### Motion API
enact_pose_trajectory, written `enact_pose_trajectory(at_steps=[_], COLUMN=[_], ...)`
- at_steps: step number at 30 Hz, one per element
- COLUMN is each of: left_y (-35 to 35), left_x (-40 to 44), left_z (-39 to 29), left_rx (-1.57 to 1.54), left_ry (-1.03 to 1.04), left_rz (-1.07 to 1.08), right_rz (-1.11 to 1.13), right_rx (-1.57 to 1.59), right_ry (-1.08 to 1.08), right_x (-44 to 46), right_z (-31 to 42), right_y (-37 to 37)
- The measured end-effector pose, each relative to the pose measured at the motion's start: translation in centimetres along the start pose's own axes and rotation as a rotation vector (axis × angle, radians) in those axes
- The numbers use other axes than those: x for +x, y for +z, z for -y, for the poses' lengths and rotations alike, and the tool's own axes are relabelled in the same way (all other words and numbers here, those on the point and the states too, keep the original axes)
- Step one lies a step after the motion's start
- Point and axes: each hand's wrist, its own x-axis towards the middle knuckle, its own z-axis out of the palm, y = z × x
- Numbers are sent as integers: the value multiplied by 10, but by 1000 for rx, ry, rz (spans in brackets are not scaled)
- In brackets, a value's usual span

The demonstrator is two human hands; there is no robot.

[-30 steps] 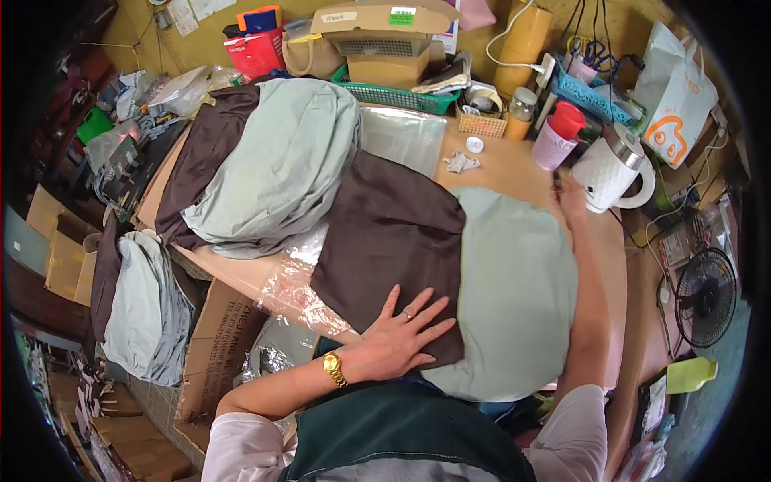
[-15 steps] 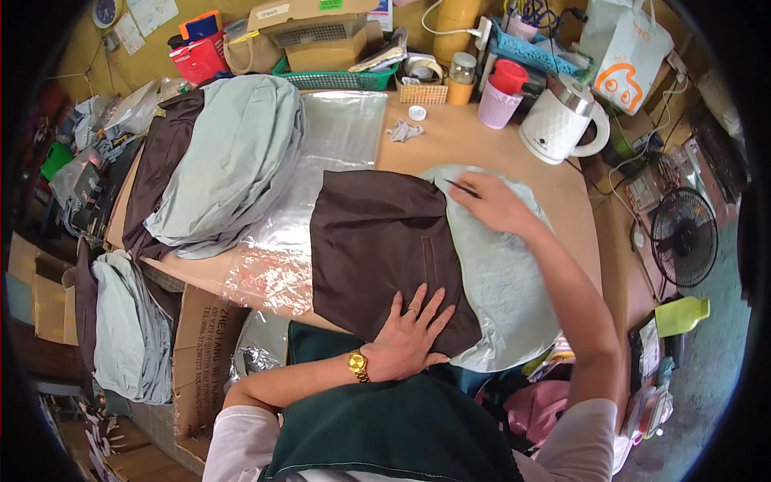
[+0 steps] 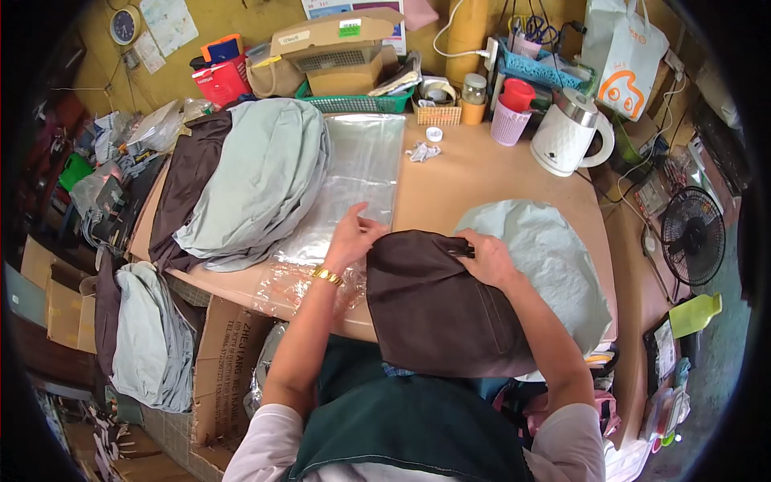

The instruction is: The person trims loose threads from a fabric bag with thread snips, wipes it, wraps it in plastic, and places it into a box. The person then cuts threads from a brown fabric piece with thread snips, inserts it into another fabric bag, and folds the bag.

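"Where did you have the brown cloth [image 3: 438,309]?"

"In front of you, at the near side of the desk [image 3: 474,178], its lower end reaching past the edge toward your dark green apron [image 3: 401,426]. A pale grey-green cloth [image 3: 554,261] spread out on its right, and your right forearm crossed both."

"And the right hand [image 3: 487,259]?"

"Your fingers there were closed on the brown cloth's upper edge, near its right corner. Something small and black showed by them, too hidden to name."

"The left hand [image 3: 357,235]?"

"It was at the upper left corner, index finger raised. Whether your fingers pinched the fabric, I couldn't tell."

"What lay beyond?"

"Clear plastic [image 3: 363,165] lay flat past your left hand, with a pile of pale and brown cloth [image 3: 261,173] beside it. A white kettle [image 3: 562,138] stood at the far right."
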Motion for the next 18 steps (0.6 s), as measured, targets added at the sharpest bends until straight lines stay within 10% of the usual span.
enact_pose_trajectory(at_steps=[3,5,8,15,18], left_y=[12,15,12,-60,-38], left_x=[3,-10,-40,-65,-68], left_z=[-18,-44,-88,-84,-83], left_rx=[-214,-323,-436,-394,-93], left_ry=[53,91,306,220,268], left_rz=[135,205,26,-375,-63], right_rz=[29,-227,112,-98,-114], right_rx=[11,587,784,820,837], right_ry=[196,63,6,262,257], right_x=[24,34,41,26,23], right_z=[46,70,93,105,115], right_y=[-31,-30,-22,-21,-19])
